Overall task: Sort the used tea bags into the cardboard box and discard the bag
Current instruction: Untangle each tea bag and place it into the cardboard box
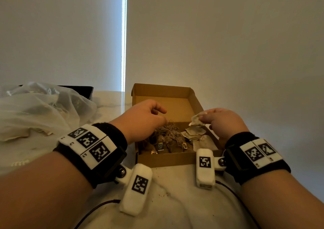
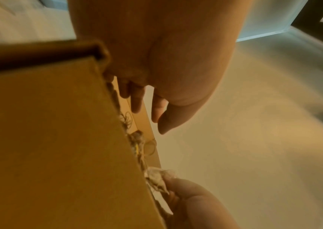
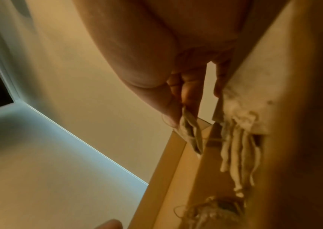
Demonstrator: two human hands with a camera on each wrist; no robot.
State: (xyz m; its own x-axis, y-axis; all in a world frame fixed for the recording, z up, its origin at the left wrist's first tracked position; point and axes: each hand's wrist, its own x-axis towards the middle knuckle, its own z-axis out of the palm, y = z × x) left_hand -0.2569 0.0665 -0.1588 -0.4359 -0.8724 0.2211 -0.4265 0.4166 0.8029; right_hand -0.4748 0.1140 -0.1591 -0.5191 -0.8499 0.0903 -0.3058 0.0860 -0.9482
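Note:
An open cardboard box (image 1: 163, 88) stands on the table in front of me. Its near half holds a tangled pile of brown used tea bags (image 1: 168, 137) and a stack of pale ones (image 1: 194, 132). My right hand (image 1: 201, 117) pinches a pale, crumpled tea bag (image 1: 197, 119) between thumb and fingers above the stack, also seen in the right wrist view as tea bag (image 3: 190, 133). My left hand (image 1: 161, 116) hovers over the brown pile. In the left wrist view my left hand (image 2: 149, 111) has its fingers hanging loose and empty beside the box wall (image 2: 49, 139).
A crumpled clear plastic bag (image 1: 35, 109) with some pale contents lies on the table to the left, in front of a black object (image 1: 84, 90). The marble-look tabletop (image 1: 166, 193) shows tea crumbs near me. A wall rises right behind the box.

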